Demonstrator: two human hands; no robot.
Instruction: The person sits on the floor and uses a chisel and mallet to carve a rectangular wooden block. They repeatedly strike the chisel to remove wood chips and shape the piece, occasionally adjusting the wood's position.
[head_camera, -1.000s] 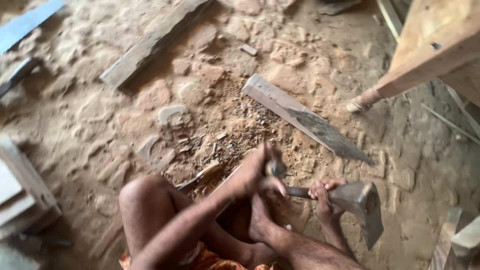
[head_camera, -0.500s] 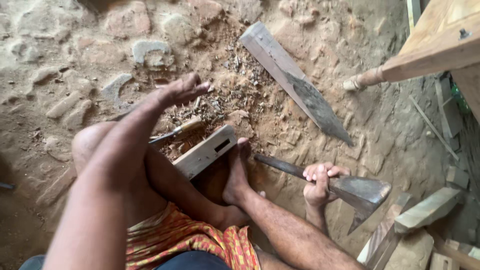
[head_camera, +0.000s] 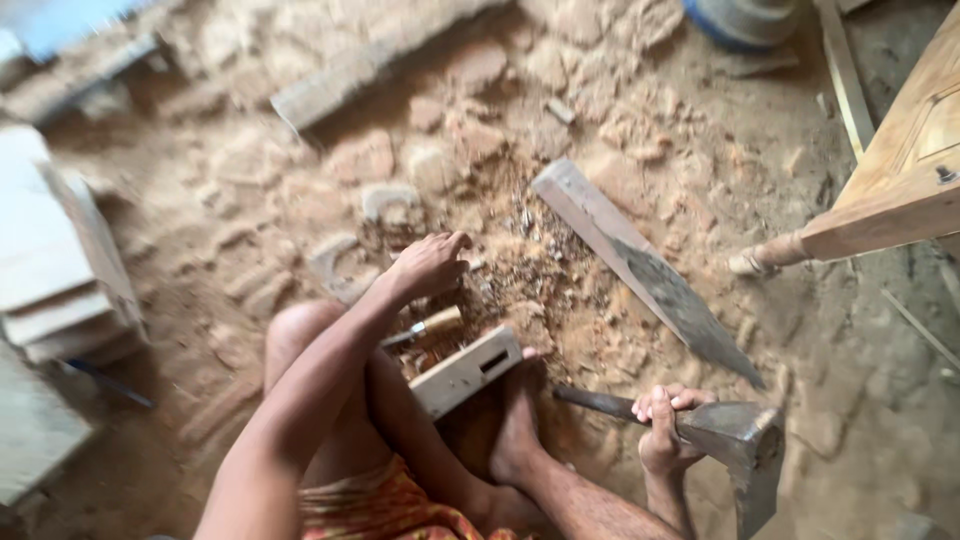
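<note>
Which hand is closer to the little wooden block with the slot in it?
Left. The left hand hovers just above and behind the wooden block, near the chisel. The right hand is farther off to the side, holding the hammer.

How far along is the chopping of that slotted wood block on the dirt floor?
Done: a rectangular slot already shows in the pale wooden block, with wood chips scattered around. In hand: the right hand grips a dark metal adze; the left hand hovers above a wooden-handled chisel. How much is left cannot be told.
</note>
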